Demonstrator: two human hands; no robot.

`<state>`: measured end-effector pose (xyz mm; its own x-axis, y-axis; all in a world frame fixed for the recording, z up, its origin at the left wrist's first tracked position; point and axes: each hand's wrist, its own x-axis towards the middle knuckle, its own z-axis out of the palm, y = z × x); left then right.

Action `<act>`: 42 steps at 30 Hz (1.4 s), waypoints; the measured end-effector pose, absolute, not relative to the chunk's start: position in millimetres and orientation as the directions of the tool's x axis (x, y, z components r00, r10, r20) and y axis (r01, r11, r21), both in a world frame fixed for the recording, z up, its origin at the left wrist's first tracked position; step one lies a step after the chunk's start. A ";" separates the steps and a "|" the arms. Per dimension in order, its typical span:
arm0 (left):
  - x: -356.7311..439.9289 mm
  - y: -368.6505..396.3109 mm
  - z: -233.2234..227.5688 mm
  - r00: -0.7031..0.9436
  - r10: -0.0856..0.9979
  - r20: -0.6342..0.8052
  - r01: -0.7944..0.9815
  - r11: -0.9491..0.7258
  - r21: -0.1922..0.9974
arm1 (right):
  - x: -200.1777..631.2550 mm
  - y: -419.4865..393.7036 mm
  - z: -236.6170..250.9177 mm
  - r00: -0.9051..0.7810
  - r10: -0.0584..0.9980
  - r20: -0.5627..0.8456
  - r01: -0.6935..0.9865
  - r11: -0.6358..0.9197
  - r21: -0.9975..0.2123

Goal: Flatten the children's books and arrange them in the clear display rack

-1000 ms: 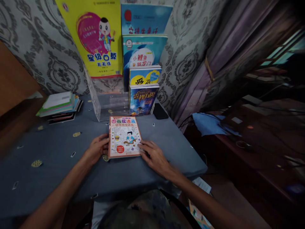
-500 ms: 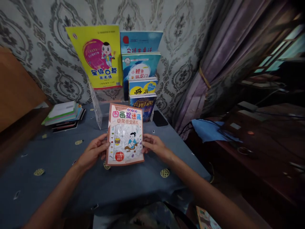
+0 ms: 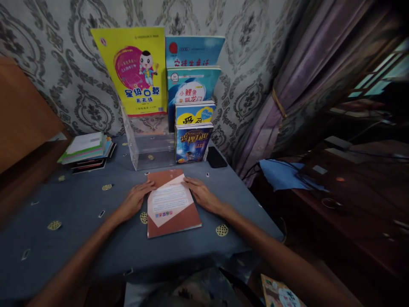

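Observation:
A thin brown-red book [image 3: 187,221] shows its back cover, a pale slanted panel with upside-down print. It appears to rest on or just above the blue tablecloth. My left hand [image 3: 136,199] holds its far left edge, fingers over the cover. At the far right edge, my right hand [image 3: 202,194] grips it the same way; both thumbs are hard to make out. Just beyond stands a clear acrylic rack [image 3: 136,149]. It bears a yellow workbook [image 3: 140,72] on the left and a stepped column of blue books, with a dark blue book [image 3: 193,145] in front.
A black phone [image 3: 217,157] lies right of the rack. A pile of books and papers [image 3: 87,149] sits at the left back. Patterned wallpaper and a tied purple curtain [image 3: 271,115] stand behind. Another book [image 3: 281,294] lies low, below the table edge.
The book was tilted up with its illustrated front cover showing; now it has been flipped end over end and lowered, back cover up. Both hands are still at its sides.

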<state>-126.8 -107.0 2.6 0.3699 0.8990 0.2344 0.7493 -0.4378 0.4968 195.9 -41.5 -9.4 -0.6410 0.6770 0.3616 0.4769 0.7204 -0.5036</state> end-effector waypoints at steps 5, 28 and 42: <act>-124.6 -110.1 -2.2 0.372 0.906 0.201 0.829 -0.422 0.366 | 195.7 -40.7 -10.5 -0.672 0.682 0.290 0.560 0.723 -0.404; -99.8 -79.7 1.7 0.206 0.931 0.302 0.923 -0.287 0.255 | 73.1 -26.2 -5.7 -0.756 0.597 0.267 0.502 0.792 -0.349; -99.0 -79.8 4.1 0.244 0.934 0.260 0.945 -0.289 0.151 | 122.8 -16.0 -8.8 -0.701 0.681 0.212 0.565 0.712 -0.418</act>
<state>-99.0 -79.8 4.1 0.2435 0.9343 0.2604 0.9454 -0.2886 0.1514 122.8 -16.0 -8.8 -0.7007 0.6811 0.2124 0.5650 0.7115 -0.4177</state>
